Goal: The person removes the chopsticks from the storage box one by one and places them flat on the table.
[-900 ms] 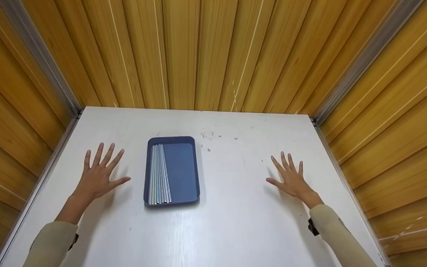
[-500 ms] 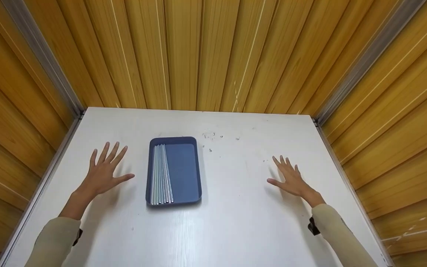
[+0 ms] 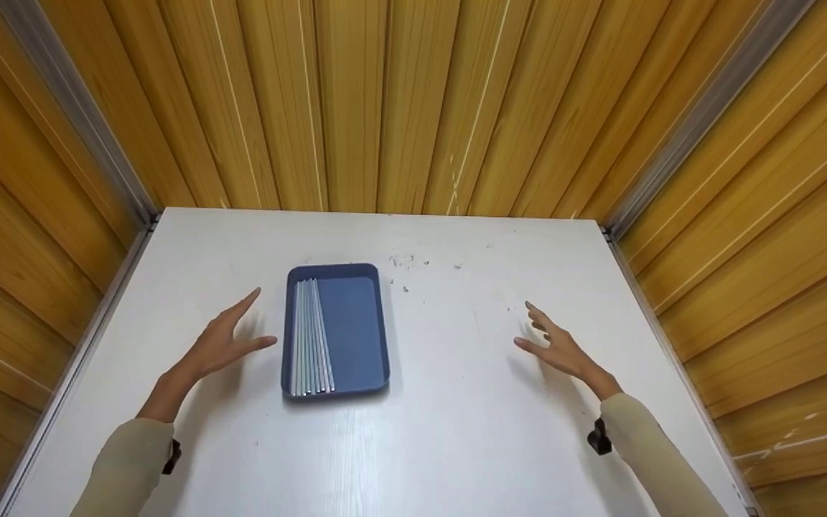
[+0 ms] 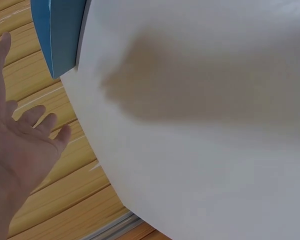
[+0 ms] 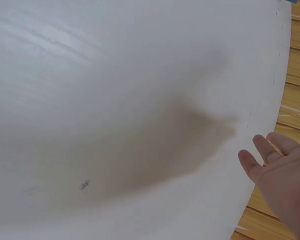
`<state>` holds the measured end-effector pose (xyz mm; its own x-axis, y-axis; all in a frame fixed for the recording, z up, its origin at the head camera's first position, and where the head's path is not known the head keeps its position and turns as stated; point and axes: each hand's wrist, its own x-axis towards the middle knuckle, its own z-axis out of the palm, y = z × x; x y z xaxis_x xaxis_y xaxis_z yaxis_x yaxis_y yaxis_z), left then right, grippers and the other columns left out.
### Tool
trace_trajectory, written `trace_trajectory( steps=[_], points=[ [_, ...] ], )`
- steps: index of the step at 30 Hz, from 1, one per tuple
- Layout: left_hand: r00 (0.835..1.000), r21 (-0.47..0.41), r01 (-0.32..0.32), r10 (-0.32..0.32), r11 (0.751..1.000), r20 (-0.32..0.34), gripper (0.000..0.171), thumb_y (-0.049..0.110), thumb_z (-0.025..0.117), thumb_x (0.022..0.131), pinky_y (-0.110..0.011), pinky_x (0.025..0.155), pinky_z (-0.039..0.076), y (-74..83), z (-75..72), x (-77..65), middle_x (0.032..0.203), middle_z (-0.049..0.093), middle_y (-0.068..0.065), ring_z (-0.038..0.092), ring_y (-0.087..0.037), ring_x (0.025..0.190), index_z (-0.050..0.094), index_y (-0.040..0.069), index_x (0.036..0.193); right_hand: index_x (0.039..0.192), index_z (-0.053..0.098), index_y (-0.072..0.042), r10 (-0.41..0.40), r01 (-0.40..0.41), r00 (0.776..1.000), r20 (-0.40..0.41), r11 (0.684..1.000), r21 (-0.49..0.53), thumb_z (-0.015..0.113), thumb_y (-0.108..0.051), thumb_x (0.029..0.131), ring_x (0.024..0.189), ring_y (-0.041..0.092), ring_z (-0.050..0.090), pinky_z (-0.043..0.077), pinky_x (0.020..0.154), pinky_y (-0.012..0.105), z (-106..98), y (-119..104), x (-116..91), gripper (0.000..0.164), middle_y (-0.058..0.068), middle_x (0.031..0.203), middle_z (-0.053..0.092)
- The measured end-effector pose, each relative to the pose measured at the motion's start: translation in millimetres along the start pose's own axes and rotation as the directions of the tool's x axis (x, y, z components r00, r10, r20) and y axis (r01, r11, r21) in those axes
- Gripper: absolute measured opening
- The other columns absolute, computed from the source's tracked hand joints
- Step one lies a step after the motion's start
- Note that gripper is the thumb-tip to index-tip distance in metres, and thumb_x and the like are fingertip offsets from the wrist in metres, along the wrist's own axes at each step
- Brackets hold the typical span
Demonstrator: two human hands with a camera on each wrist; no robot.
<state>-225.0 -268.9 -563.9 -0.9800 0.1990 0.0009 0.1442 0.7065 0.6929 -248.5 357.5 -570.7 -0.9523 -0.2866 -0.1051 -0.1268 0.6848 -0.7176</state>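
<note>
A blue rectangular tray (image 3: 354,330) lies left of the middle of the white table. Several thin, shiny, straw-like metal sticks (image 3: 311,337) lie lengthwise along its left side. Just left of the tray, my left hand (image 3: 218,346) hovers over the table with thumb and fingers apart, holding nothing; its thumb points at the tray's wall. In the left wrist view the palm (image 4: 20,150) shows bare, with the tray's side (image 4: 65,35) beyond. Well to the right, my right hand (image 3: 561,350) hangs above the table, fingers relaxed and holding nothing.
The white table (image 3: 442,445) has small dark marks (image 3: 403,262) near its back. Yellow wood-patterned panels (image 3: 356,108) enclose it at the back and both sides, with grey metal posts (image 3: 83,108) at the corners. Each sleeve has a dark device at the wrist.
Both hands have turned from palm-down with fingers spread to thumb-up, side-on. The left hand has shifted right, closer to the tray; the right hand stays about where it was.
</note>
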Motion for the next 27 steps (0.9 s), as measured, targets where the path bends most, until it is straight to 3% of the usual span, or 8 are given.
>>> trace_trajectory(
  steps=[7, 11, 15, 18, 21, 27],
  points=[
    [0.999, -0.165, -0.034, 0.032, 0.986, -0.016, 0.097, 0.036, 0.08, 0.09, -0.068, 0.114, 0.04, -3.2, 10.1, 0.7, 0.165, 0.029, -0.025, 0.038, -0.051, 0.145, 0.022, 0.012, 0.164, 0.163, 0.023, -0.009, 0.001, 0.001, 1.0, -0.019, 0.992, 0.126, 0.065, -0.03, 0.102, 0.14, 0.049, 0.046, 0.041, 0.116, 0.063, 3, -6, 5, 0.077, 0.031, 0.156, 0.042],
    [0.999, -0.229, -0.02, 0.014, 0.973, -0.029, 0.096, 0.031, 0.081, 0.089, -0.066, 0.112, 0.044, -3.6, 17.5, 3.4, 0.16, 0.036, -0.03, 0.045, -0.052, 0.14, 0.023, 0.01, 0.163, 0.161, 0.029, -0.007, 0.003, -0.001, 1.0, -0.007, 0.98, 0.198, 0.066, -0.026, 0.101, 0.138, 0.047, 0.049, 0.046, 0.114, 0.057, 3, -10, 9, 0.073, 0.029, 0.153, 0.046],
    [0.999, -0.299, 0.007, -0.017, 0.954, -0.032, 0.092, 0.027, 0.081, 0.09, -0.063, 0.113, 0.045, -4.3, 27.3, 8.4, 0.157, 0.04, -0.031, 0.047, -0.051, 0.139, 0.027, 0.011, 0.162, 0.156, 0.038, -0.002, -0.004, 0.004, 1.0, -0.002, 0.967, 0.256, 0.065, -0.022, 0.102, 0.13, 0.038, 0.058, 0.056, 0.104, 0.035, 4, -15, 15, 0.063, 0.028, 0.147, 0.053],
    [0.999, -0.338, 0.03, -0.043, 0.941, -0.032, 0.089, 0.024, 0.08, 0.09, -0.06, 0.113, 0.046, -5.2, 34.7, 11.5, 0.155, 0.042, -0.032, 0.048, -0.05, 0.138, 0.029, 0.008, 0.161, 0.15, 0.044, 0.003, -0.019, 0.017, 1.0, 0.002, 0.952, 0.304, 0.064, -0.019, 0.102, 0.123, 0.028, 0.063, 0.057, 0.095, 0.021, 6, -19, 20, 0.057, 0.029, 0.141, 0.057],
    [0.998, -0.346, 0.053, -0.065, 0.937, -0.023, 0.087, 0.023, 0.08, 0.091, -0.057, 0.113, 0.047, -7.0, 40.3, 13.4, 0.154, 0.042, -0.032, 0.048, -0.049, 0.139, 0.029, 0.004, 0.159, 0.146, 0.048, 0.007, -0.043, 0.038, 0.999, 0.005, 0.943, 0.33, 0.066, -0.016, 0.101, 0.12, 0.028, 0.066, 0.058, 0.093, 0.021, 9, -23, 25, 0.054, 0.032, 0.137, 0.059],
    [0.991, -0.386, 0.12, -0.13, 0.915, -0.001, 0.083, 0.025, 0.078, 0.093, -0.059, 0.116, 0.043, -9.5, 45.0, 14.4, 0.157, 0.041, -0.028, 0.045, -0.047, 0.143, 0.031, 0.004, 0.159, 0.144, 0.05, 0.009, -0.042, 0.027, 0.998, 0.037, 0.941, 0.337, 0.066, -0.015, 0.101, 0.124, 0.041, 0.062, 0.06, 0.096, 0.03, 16, -32, 32, 0.052, 0.031, 0.136, 0.06]
  ],
)
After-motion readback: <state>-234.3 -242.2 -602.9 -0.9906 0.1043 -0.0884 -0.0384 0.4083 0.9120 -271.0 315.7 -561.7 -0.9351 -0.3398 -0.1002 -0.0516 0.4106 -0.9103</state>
